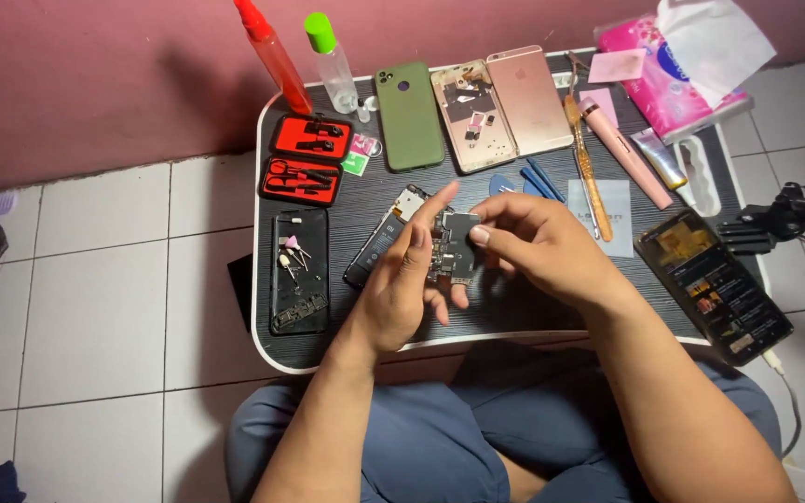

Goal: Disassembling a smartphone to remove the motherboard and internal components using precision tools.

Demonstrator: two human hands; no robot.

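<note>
Hands meet over the middle of the small black lap table (505,321): the left hand (407,289) and right hand (533,237) both pinch a dark phone circuit board (457,244), fingers closed on its edges, lifted just above the tabletop. Beside it toward the table's left edge lies an opened phone body (379,237). Bare tabletop shows only near the front rim. Farther back sits a green phone case (409,115). White floor tiles (95,307) surround the table.
</note>
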